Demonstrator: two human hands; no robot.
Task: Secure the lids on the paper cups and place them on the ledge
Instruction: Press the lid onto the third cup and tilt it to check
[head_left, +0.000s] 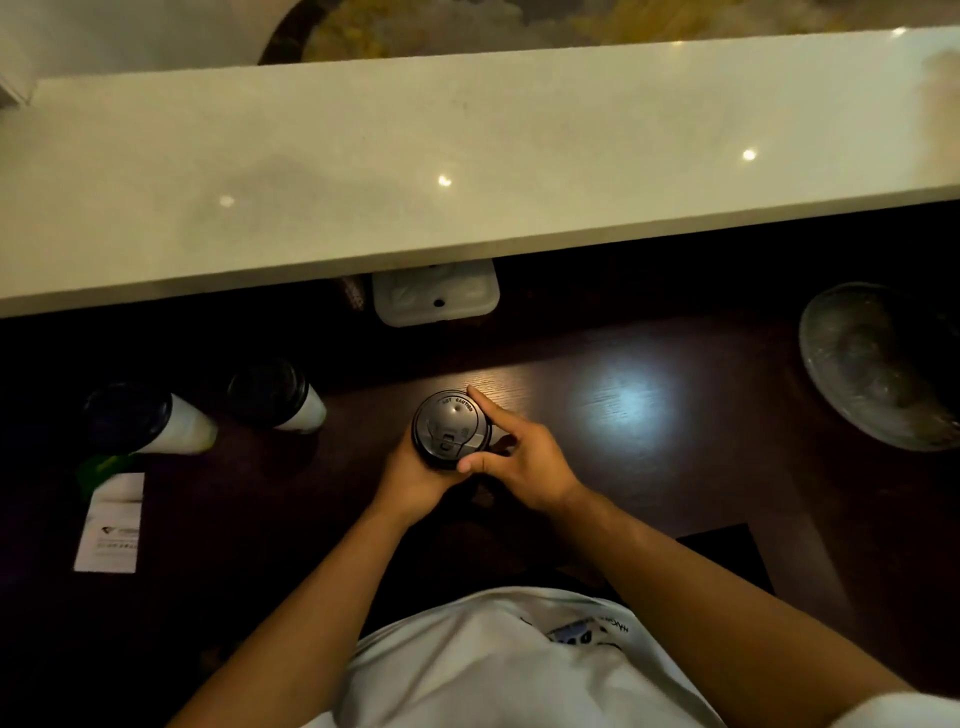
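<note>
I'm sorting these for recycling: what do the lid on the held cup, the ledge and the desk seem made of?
The lid looks like black moulded plastic, semi-gloss, with raised lettering. The ledge seems polished stone or a stone look-alike: pale, mottled, mirroring ceiling lights. The desk appears dark wood or veneer, with fine grain showing in the glare.

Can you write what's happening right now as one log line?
step: pressing lid on | left hand: holds cup | right hand: fingers on black lid | two lidded cups left on desk | ledge: no cups
</note>
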